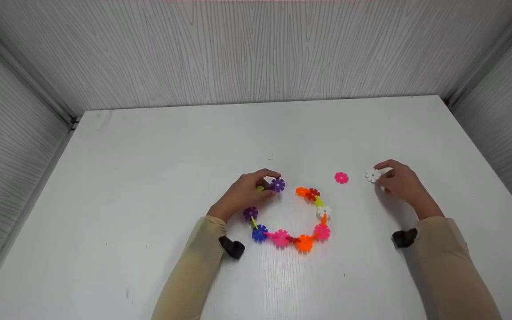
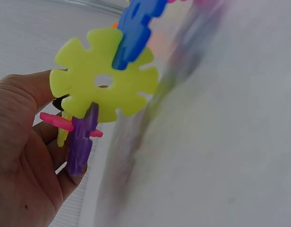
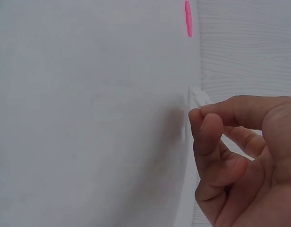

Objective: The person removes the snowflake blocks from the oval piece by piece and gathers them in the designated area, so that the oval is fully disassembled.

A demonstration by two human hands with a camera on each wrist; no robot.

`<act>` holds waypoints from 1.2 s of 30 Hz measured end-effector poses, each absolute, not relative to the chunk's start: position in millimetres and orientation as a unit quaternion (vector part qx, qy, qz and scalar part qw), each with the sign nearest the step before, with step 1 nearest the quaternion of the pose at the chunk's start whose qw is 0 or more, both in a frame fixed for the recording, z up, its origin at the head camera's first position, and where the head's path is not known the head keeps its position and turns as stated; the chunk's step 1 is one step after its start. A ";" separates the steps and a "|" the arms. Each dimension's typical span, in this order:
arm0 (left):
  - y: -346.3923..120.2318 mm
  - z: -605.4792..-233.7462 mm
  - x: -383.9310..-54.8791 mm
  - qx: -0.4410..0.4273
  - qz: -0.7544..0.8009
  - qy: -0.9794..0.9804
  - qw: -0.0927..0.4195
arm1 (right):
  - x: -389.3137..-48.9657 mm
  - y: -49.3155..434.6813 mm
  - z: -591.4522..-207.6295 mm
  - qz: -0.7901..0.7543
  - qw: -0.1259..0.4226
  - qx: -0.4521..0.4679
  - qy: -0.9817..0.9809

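The right hand (image 1: 402, 182) pinches a white notched disc (image 1: 372, 176) between thumb and fingertips, near a pink disc (image 1: 341, 178) lying loose on the white table (image 1: 149, 178). The left hand (image 1: 245, 192) has its fingers curled on one end of a chain of discs (image 1: 281, 238), at a purple disc (image 1: 278, 184) (the chain bends round in an open loop to an orange disc (image 1: 301, 191)).
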State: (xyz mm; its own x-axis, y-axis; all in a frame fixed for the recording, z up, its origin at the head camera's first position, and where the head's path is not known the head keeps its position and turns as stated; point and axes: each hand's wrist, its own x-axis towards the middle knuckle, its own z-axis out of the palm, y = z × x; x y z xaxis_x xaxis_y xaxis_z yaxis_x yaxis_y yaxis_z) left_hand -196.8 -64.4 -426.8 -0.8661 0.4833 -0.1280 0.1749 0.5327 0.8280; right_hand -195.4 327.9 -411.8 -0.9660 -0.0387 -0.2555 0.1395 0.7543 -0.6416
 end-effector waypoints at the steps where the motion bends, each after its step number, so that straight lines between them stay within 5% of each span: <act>1: -64.5 -427.2 -197.2 0.190 0.447 0.857 0.173 | -195.5 328.3 -412.0 -0.349 0.129 0.024 0.928; 19: -67.6 -428.1 -196.6 0.188 0.455 0.856 0.157 | -195.4 326.2 -408.9 -0.315 0.157 0.033 0.935; 36: -66.1 -427.9 -196.4 0.194 0.438 0.865 0.147 | -189.1 302.5 -394.5 -0.336 0.091 -0.004 0.937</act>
